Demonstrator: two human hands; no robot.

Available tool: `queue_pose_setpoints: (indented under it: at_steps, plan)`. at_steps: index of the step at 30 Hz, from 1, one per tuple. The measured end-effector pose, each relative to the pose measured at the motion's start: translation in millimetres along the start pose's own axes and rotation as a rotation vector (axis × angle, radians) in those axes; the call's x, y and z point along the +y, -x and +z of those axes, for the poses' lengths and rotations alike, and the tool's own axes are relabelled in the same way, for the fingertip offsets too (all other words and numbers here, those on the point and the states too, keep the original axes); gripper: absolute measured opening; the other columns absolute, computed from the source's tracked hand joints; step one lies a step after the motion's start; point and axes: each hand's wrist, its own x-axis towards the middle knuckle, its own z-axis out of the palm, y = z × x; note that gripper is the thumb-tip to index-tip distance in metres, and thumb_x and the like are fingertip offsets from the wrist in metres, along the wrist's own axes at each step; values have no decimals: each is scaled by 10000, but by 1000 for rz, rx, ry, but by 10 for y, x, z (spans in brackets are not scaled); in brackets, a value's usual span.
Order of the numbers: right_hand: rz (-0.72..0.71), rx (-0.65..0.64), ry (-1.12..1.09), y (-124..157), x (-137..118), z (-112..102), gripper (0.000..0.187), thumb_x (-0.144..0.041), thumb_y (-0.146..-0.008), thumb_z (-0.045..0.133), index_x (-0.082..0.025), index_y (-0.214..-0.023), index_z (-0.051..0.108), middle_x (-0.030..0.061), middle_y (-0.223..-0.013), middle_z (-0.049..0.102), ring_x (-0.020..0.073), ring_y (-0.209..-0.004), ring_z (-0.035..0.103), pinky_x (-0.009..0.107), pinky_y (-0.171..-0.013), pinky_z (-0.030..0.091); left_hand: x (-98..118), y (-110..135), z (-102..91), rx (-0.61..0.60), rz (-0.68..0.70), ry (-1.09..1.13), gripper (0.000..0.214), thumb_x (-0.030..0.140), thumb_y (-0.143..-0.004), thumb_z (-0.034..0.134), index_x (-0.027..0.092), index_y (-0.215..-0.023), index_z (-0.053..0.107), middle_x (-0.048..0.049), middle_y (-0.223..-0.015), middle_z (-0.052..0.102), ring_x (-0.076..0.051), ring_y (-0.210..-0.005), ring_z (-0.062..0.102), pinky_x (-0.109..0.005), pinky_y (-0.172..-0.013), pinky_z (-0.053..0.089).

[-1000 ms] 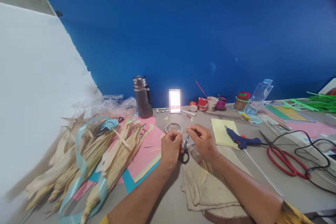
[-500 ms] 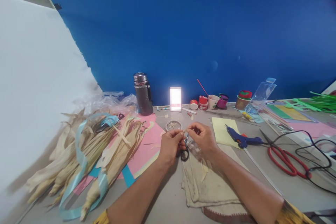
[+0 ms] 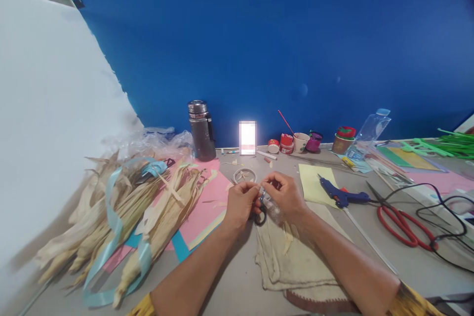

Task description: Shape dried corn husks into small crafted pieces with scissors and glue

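My left hand (image 3: 241, 203) and my right hand (image 3: 284, 192) meet over the middle of the table, both closed in a pinch. Thumbs and forefingers come together on a small pale piece, too little to make out. Just below the fingertips hangs a black loop (image 3: 260, 216), like the handle of small scissors; which hand bears it I cannot tell. Clear crinkled plastic (image 3: 273, 211) shows under my right hand. A folded beige cloth (image 3: 296, 261) lies beneath my right forearm. Right behind my hands is a roll of tape (image 3: 245, 176), lying flat.
Dried corn husks (image 3: 159, 222) with a light blue ribbon (image 3: 114, 212) cover the left, by a dark flask (image 3: 202, 133). On the right lie a blue glue gun (image 3: 342, 195), red-handled scissors (image 3: 403, 227) and a black cord (image 3: 440, 197). Paint pots (image 3: 287, 144) line the back.
My hands stay in nearly the same place, fingertips still together. The right fingers have shifted very slightly, and the camera view has tilted a little.
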Motion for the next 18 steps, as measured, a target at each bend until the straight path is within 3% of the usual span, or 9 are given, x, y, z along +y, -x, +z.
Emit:
queue_pose_setpoints:
  at_steps: [7,11,14,18]
  plan:
    - [-102,-27,101,34,-29,19,103,-219,-819,617,-180,-766,697,-1,-706,666,116,-594,525,239,-592,384,-15,-8,-7,56,18,-94,192,326,-667,701,166,-696,599,45,-489,543,-83,-358,479,-181,-344,354]
    - [-76,48,91,-32,-40,-6,114,-226,-797,605,-176,-733,687,-6,-670,644,111,-568,511,236,-582,380,-8,-26,-26,34,5,-110,243,376,-672,716,164,-727,611,33,-481,560,-85,-356,478,-182,-362,353]
    - [9,183,43,-200,2,-185,131,-263,-766,606,-174,-713,686,-5,-653,636,116,-571,510,237,-584,396,-1,-3,-9,-31,-4,-91,268,403,-675,719,173,-740,599,26,-509,584,-92,-373,495,-196,-385,382]
    - [216,301,-88,-429,80,-655,186,-341,-695,672,-166,-749,706,-12,-619,613,121,-559,484,230,-512,351,7,99,77,-194,56,-126,257,408,-696,712,177,-713,599,8,-569,610,-105,-447,546,-212,-447,435]
